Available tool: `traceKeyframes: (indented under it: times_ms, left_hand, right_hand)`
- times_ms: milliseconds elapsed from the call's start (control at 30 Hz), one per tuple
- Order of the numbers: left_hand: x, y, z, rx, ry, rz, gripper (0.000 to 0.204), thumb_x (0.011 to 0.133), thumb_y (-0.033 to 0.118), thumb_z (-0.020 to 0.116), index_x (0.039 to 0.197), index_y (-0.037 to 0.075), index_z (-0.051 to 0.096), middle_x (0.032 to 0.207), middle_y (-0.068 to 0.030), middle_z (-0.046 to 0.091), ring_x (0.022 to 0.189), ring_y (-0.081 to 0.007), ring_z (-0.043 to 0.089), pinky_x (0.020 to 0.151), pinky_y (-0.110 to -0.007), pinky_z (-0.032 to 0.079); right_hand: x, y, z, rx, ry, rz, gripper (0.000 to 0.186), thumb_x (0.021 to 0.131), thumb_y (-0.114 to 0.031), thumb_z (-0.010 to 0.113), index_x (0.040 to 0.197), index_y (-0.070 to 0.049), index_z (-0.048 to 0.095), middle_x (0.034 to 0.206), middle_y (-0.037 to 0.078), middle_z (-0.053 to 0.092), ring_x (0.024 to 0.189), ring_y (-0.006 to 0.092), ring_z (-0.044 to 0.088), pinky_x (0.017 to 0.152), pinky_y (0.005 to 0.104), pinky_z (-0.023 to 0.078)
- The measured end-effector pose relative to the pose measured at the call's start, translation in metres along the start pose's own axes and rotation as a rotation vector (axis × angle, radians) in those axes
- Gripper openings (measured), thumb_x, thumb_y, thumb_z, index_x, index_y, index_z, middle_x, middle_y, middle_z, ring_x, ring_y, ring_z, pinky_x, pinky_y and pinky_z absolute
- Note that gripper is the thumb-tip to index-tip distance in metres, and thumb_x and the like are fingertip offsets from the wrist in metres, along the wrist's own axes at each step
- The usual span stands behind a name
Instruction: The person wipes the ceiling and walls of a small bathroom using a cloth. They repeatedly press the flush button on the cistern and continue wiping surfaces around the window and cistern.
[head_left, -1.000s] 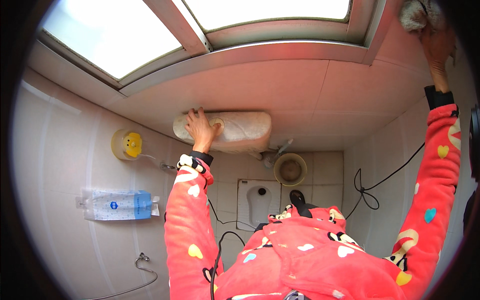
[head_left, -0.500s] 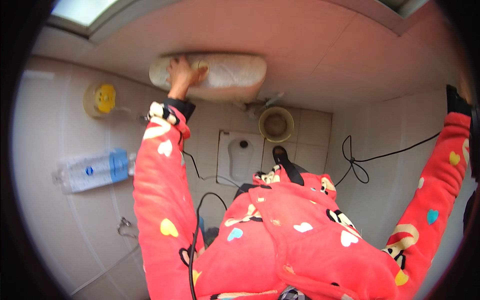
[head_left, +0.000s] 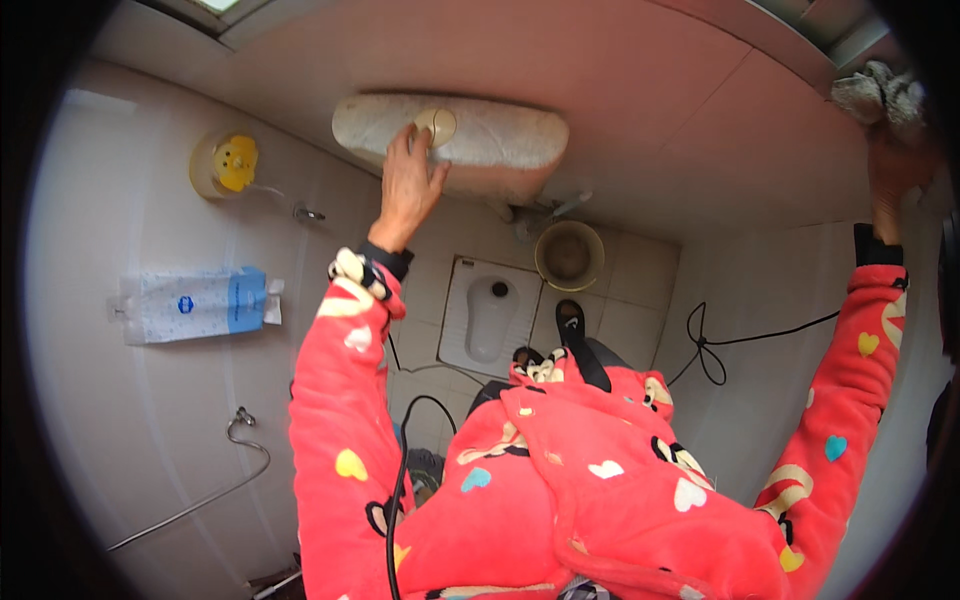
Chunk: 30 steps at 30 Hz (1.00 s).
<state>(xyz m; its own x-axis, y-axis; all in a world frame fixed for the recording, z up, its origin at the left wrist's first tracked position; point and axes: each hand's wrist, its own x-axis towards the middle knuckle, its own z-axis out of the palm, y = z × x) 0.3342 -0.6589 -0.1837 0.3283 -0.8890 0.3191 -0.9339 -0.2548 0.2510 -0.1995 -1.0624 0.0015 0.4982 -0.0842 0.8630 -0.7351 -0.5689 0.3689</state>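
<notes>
A white toilet cistern (head_left: 510,135) is fixed to the far wall, with a round cream flush button (head_left: 441,124) on its top. Over its front edge reaches my left hand (head_left: 405,190), fingers stretched out and their tips at the button, holding nothing. At the upper right, my right hand (head_left: 897,165) grips a crumpled grey-white cloth (head_left: 882,98) up against the wall near the window frame. Part of that hand fades into the dark rim of the picture.
On the left wall are a yellow-topped round holder (head_left: 225,165), a blue-and-white tissue pack (head_left: 195,305) and a tap with a hose (head_left: 243,422). A squat toilet (head_left: 490,310) and a bucket (head_left: 570,253) are on the floor. A black cable (head_left: 715,345) hangs at right.
My left hand has drawn back from the cistern top toward its front edge, uncovering the flush button. My right hand has come further into view, with the cloth now showing.
</notes>
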Motion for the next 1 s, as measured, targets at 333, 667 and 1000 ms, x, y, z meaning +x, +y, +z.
traceKeyframes:
  times_ms: [333, 667, 1000]
  left_hand:
    - [-0.018, 0.025, -0.025, 0.097, -0.119, 0.047, 0.057, 0.078, 0.014, 0.07, 0.13, 0.002, 0.049, 0.133, -0.0174, 0.047, 0.122, -0.037, 0.045, 0.1, -0.044, 0.04]
    - [-0.022, 0.036, -0.028, 0.1, -0.129, 0.011, 0.063, 0.075, 0.014, 0.073, 0.13, -0.003, 0.046, 0.133, -0.0167, 0.047, 0.121, -0.0361, 0.044, 0.098, -0.042, 0.043]
    - [-0.03, 0.04, -0.041, 0.084, -0.152, 0.027, 0.062, 0.076, 0.014, 0.072, 0.131, 0.001, 0.047, 0.135, -0.0123, 0.047, 0.122, -0.0338, 0.044, 0.098, -0.041, 0.044]
  right_hand:
    - [0.013, -0.033, -0.02, -0.145, -0.007, 0.008, 0.052, 0.073, -0.023, 0.07, 0.119, -0.002, 0.056, 0.11, 0.022, 0.06, 0.096, 0.0409, 0.059, 0.082, 0.0448, 0.049]
    - [0.018, -0.038, -0.043, 0.029, 0.003, 0.0, 0.049, 0.075, -0.017, 0.067, 0.119, 0.0, 0.055, 0.11, 0.022, 0.061, 0.097, 0.0425, 0.06, 0.085, 0.046, 0.049]
    - [-0.012, -0.001, -0.052, -0.064, -0.026, -0.023, 0.057, 0.081, -0.03, 0.065, 0.124, 0.005, 0.052, 0.114, 0.024, 0.06, 0.101, 0.0413, 0.059, 0.088, 0.0436, 0.047]
